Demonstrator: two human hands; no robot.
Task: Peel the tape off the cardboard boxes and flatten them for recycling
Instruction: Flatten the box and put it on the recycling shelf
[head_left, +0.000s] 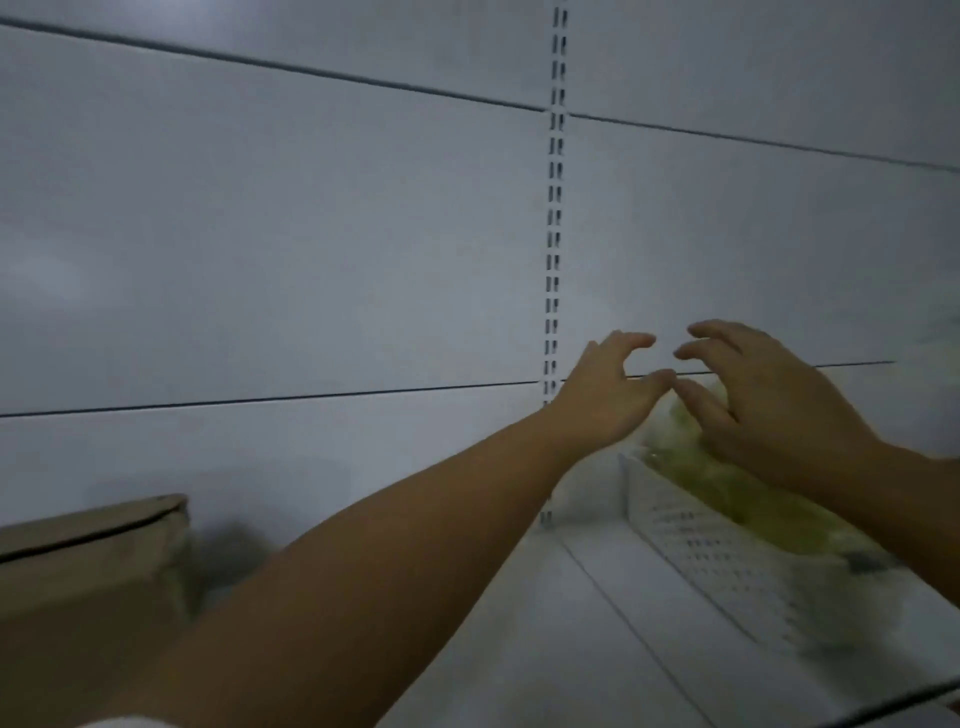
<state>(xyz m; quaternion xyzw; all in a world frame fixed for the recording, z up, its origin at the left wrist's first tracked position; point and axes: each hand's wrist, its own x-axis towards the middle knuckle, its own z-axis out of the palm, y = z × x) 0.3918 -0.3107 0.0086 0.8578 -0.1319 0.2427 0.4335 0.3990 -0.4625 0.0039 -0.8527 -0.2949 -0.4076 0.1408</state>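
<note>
A brown cardboard box (88, 561) stands at the lower left on the white shelf, its top flaps closed with a dark seam between them. My left hand (608, 389) reaches out in front of the shelf's back wall, fingers spread and loosely curved, holding nothing. My right hand (763, 395) hovers just right of it, fingers also spread and bent, empty. The fingertips of both hands nearly meet. Both hands are far right of the box and do not touch it. No tape is visible on the box in this blurred view.
A white perforated shelf divider (701, 545) runs along the right, with pale green packaged goods (727, 488) behind it under my right hand. A slotted upright (555, 208) splits the grey back panels. The white shelf floor (545, 649) lies below my arms.
</note>
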